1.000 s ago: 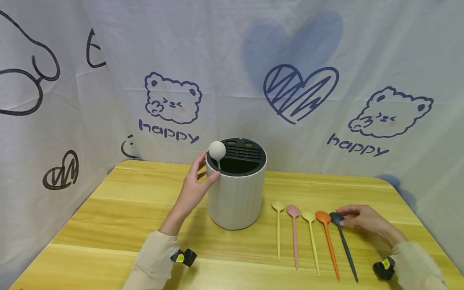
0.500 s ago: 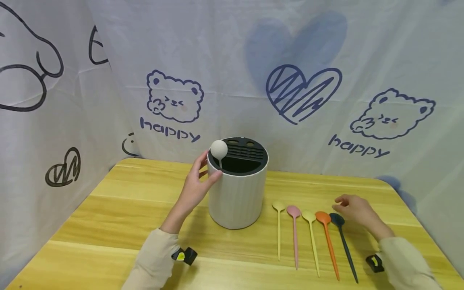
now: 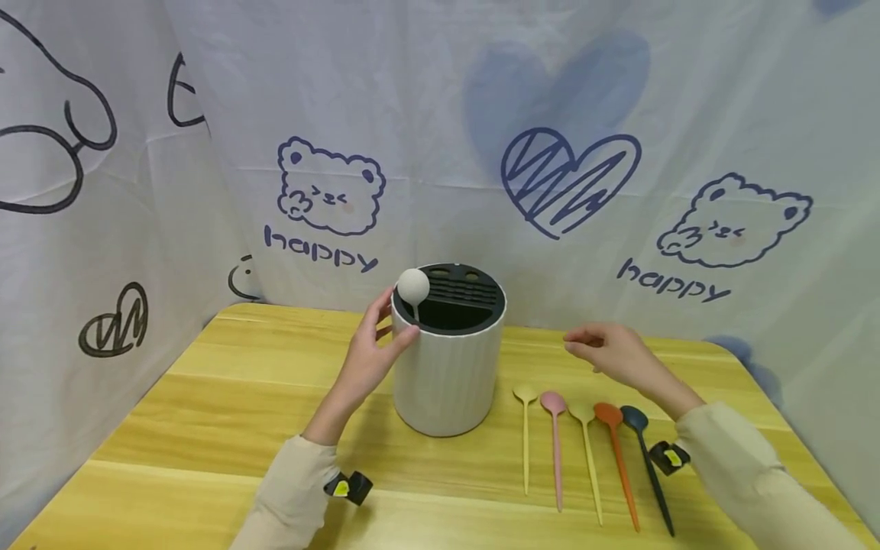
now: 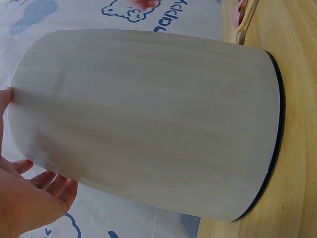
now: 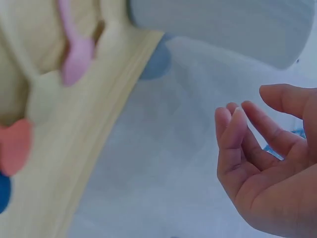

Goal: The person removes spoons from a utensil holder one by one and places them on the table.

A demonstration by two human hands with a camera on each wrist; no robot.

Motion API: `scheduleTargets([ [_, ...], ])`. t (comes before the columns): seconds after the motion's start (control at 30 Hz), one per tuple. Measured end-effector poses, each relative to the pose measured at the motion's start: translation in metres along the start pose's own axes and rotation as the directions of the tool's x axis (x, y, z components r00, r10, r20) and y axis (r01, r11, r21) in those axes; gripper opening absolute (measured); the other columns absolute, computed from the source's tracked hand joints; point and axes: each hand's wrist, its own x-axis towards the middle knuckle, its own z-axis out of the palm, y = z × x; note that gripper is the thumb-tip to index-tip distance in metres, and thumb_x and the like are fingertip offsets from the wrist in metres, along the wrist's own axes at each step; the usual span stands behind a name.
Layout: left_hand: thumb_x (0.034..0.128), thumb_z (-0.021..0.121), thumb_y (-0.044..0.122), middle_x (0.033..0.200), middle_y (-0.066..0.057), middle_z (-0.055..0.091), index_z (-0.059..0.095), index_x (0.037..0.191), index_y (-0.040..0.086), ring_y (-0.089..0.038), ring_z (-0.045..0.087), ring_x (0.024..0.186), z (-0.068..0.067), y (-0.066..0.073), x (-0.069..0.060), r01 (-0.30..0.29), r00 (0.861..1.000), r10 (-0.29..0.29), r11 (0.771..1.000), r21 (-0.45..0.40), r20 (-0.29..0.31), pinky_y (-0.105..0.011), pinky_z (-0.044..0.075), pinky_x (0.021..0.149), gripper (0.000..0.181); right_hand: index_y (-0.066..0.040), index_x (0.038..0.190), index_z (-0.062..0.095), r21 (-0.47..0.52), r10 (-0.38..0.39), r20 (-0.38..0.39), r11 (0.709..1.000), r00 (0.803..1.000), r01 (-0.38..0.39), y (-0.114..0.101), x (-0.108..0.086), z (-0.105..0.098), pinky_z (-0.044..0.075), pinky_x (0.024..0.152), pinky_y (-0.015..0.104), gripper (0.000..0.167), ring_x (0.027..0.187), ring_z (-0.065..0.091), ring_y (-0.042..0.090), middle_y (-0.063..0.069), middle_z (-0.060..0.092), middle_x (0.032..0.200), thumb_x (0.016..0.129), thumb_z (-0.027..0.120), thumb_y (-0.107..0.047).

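Observation:
A ribbed white utensil holder [image 3: 447, 382] with a black slotted top stands upright on the table. My left hand [image 3: 364, 363] grips its upper left side, thumb toward the front and fingers around the side. From the top's left part rises a white round-headed utensil [image 3: 412, 287], its lower stem hidden inside. Above the table, right of the holder, my right hand [image 3: 615, 355] is in the air, fingers loosely bent, holding nothing. Below it lie several long-handled spoons: a pale yellow spoon [image 3: 525, 393], a pink spoon [image 3: 552, 402], another yellow spoon [image 3: 581, 412], an orange spoon [image 3: 608, 415] and a dark blue spoon [image 3: 634, 418].
The wooden table [image 3: 227, 382] carries the holder and the spoon row, heads toward the back. A white printed curtain [image 3: 447, 114] hangs behind and along the left. Dark wrist cameras sit at both sleeves.
My right hand has left the dark blue spoon's head, risen and moved left toward the holder. The left hand and the spoons stay in place.

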Motion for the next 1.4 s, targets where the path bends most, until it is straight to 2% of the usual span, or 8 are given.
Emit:
scheduleTargets([
  [0.2,0.0923,0.063,0.031,0.154,-0.010,0.030,0.024,0.153,0.012,-0.029,0.032,0.136,-0.001,0.001,-0.001,-0.003,1.000,0.003,1.000,0.002,-0.004,-0.048,0.031,0.109,0.074,0.001,0.120,0.063,0.053,-0.060,0.034,0.997,0.998,0.058,-0.033,0.013,-0.006,0.054,0.072,0.034,0.034,0.094,0.061,0.025,0.015,0.066,0.112,0.097,0.058,-0.023],
  [0.4,0.0919,0.063,0.031,0.154,-0.011,0.029,0.025,0.153,0.011,-0.029,0.032,0.136,0.001,0.000,0.000,-0.017,1.000,0.017,1.000,0.005,-0.005,-0.049,0.032,0.109,0.075,0.000,0.123,0.062,0.140,-0.078,0.056,0.988,0.995,0.069,-0.059,0.024,-0.013,0.053,0.070,0.033,0.035,0.091,0.059,0.023,0.012,0.066,0.104,0.098,0.057,-0.024],
  [0.6,0.0915,0.064,0.032,0.154,-0.011,0.029,0.024,0.153,0.011,-0.029,0.032,0.137,0.003,0.000,-0.001,0.007,1.000,-0.007,1.000,0.009,0.002,-0.048,0.032,0.109,0.076,0.000,0.123,0.062,0.177,-0.065,0.067,0.983,0.996,0.052,-0.077,0.032,-0.015,0.053,0.070,0.031,0.035,0.092,0.059,0.022,0.011,0.067,0.103,0.097,0.059,-0.024],
  [0.8,0.0909,0.065,0.032,0.154,-0.010,0.029,0.024,0.153,0.011,-0.028,0.032,0.137,0.002,-0.001,0.001,0.011,1.000,-0.011,1.000,-0.001,0.004,-0.048,0.032,0.109,0.077,0.000,0.124,0.061,0.232,-0.092,0.090,0.970,0.992,0.069,-0.093,0.044,-0.018,0.052,0.067,0.029,0.034,0.093,0.058,0.023,0.014,0.066,0.106,0.097,0.058,-0.021],
  [0.97,0.0908,0.065,0.031,0.154,-0.010,0.028,0.024,0.153,0.011,-0.028,0.032,0.137,0.000,-0.001,0.002,0.006,1.000,-0.006,1.000,-0.001,-0.001,-0.048,0.032,0.109,0.077,-0.002,0.125,0.061,0.294,-0.067,0.117,0.955,0.991,0.030,-0.107,0.057,-0.019,0.048,0.065,0.028,0.035,0.099,0.059,0.024,0.014,0.066,0.113,0.097,0.059,-0.022],
  [1.17,0.0914,0.065,0.030,0.154,-0.012,0.029,0.024,0.153,0.010,-0.030,0.032,0.136,-0.001,0.000,0.001,0.001,1.000,-0.001,1.000,0.003,-0.006,-0.049,0.032,0.109,0.076,-0.003,0.128,0.059,0.360,-0.032,0.160,0.932,0.987,-0.029,-0.121,0.073,-0.010,0.044,0.067,0.029,0.037,0.106,0.059,0.023,0.013,0.064,0.120,0.096,0.060,-0.021],
  [1.4,0.0918,0.064,0.029,0.153,-0.012,0.030,0.025,0.153,0.009,-0.029,0.033,0.136,0.001,0.001,0.002,-0.006,1.000,0.007,1.000,0.011,-0.010,-0.048,0.032,0.109,0.075,-0.004,0.128,0.060,0.395,-0.035,0.180,0.918,0.983,-0.040,-0.137,0.082,-0.001,0.047,0.067,0.027,0.034,0.106,0.060,0.021,0.010,0.063,0.121,0.098,0.057,-0.019],
])
